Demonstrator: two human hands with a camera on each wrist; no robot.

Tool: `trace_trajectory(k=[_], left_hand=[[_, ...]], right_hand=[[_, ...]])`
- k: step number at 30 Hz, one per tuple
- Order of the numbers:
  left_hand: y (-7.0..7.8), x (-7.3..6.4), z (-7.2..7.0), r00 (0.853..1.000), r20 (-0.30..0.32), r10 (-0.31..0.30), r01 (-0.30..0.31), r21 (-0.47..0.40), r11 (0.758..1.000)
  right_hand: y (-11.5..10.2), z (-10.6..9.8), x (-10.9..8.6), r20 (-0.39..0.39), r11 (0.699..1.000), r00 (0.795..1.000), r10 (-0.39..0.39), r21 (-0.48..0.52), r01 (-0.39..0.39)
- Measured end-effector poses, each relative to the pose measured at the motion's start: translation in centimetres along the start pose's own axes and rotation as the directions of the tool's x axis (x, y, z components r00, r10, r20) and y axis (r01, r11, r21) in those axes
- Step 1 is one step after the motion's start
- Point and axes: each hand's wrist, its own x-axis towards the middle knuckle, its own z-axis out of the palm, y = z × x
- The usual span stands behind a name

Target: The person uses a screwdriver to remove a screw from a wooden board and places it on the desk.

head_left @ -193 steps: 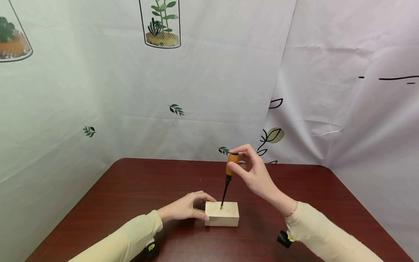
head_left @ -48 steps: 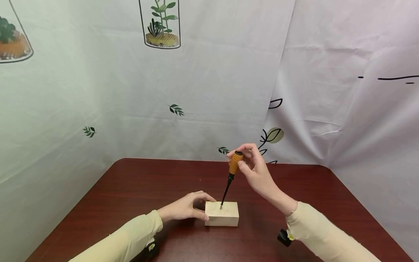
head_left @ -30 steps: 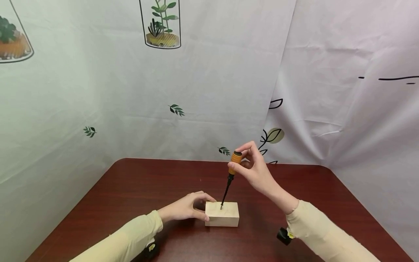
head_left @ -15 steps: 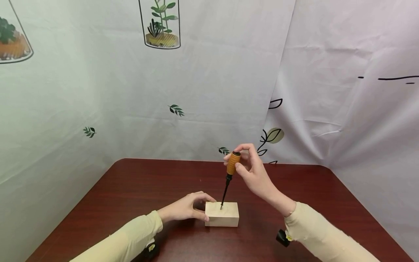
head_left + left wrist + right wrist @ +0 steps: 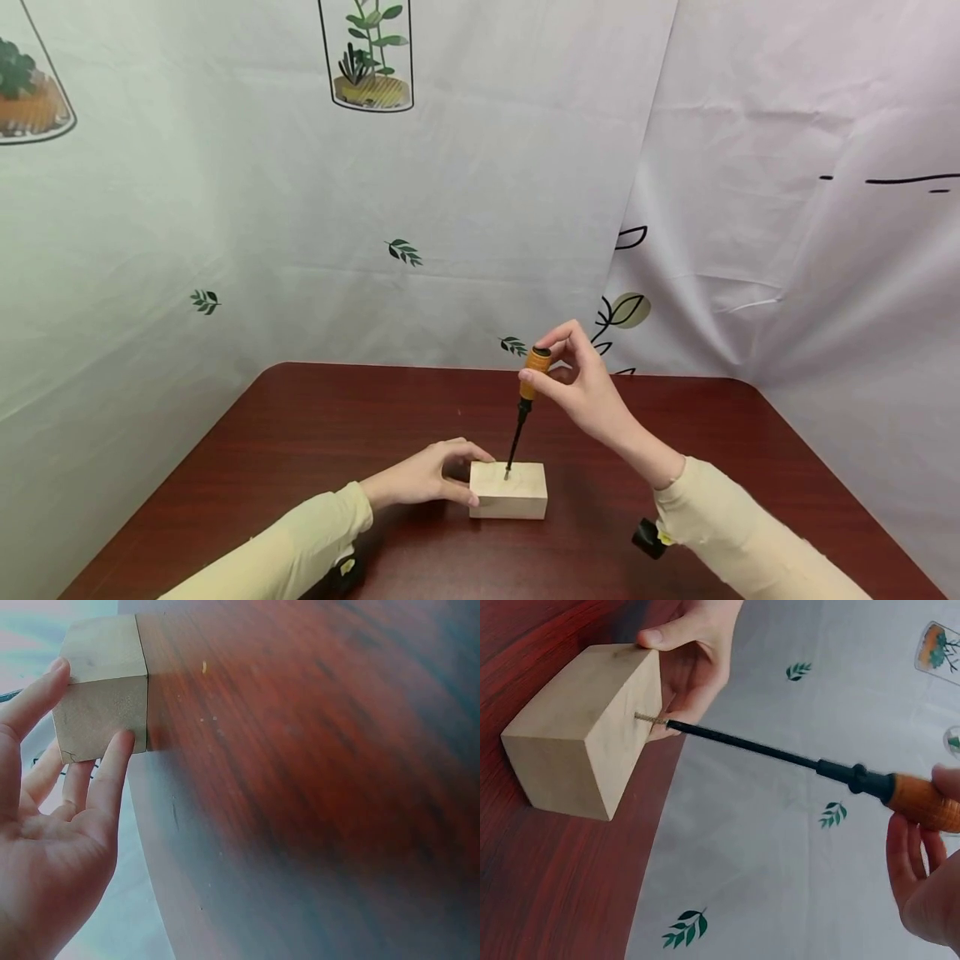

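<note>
A pale wooden block (image 5: 510, 507) sits on the table, pinched at its left end between the thumb and fingers of my left hand (image 5: 423, 477). In the left wrist view, the thumb and fingertips lie against the sides of the block (image 5: 105, 712). My right hand (image 5: 588, 396) grips the orange handle of a screwdriver (image 5: 522, 414), thumb across its front and index finger at the butt. The dark shaft slants slightly, its tip down at the block's top. In the right wrist view, a brass-coloured screw (image 5: 651, 719) stands partly out of the block, in line with the screwdriver's tip.
The dark red wooden table (image 5: 375, 408) spreads around both hands. Behind it hangs a pale cloth (image 5: 300, 208) printed with leaves and plant jars. A black camera (image 5: 648, 538) is strapped under the right sleeve.
My right thumb has swung from the handle's right side to its front, and the fingers behind have drawn back. Over the longer span the handle tilts slightly; block and left hand stay put.
</note>
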Motion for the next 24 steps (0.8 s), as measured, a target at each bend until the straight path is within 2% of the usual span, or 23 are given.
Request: trace_trajectory(k=[7, 11, 14, 18, 24], left_hand=[[-0.04, 0.03, 0.07, 1.0, -0.008, 0.013, -0.013, -0.022, 1.0], [-0.04, 0.0, 0.06, 1.0, -0.013, 0.024, -0.024, -0.02, 1.0], [-0.03, -0.05, 0.03, 1.0, -0.014, 0.022, -0.022, -0.013, 1.0], [-0.04, -0.1, 0.07, 1.0, -0.008, 0.009, -0.009, -0.017, 1.0], [-0.11, -0.07, 0.17, 1.0, -0.012, 0.003, -0.003, -0.012, 1.0]], right_hand=[[-0.31, -0.32, 0.05, 0.064, 0.999, 0.998, -0.028, 0.032, 0.026], [-0.26, -0.21, 0.04, 0.118, 0.995, 0.991, -0.058, 0.083, 0.048], [-0.04, 0.04, 0.03, 0.128, 0.99, 0.989, -0.071, 0.128, 0.055], [0.31, 0.31, -0.03, 0.088, 0.99, 0.995, -0.056, 0.132, 0.044], [0.25, 0.5, -0.27, -0.012, 0.997, 0.999, 0.037, 0.069, -0.036]])
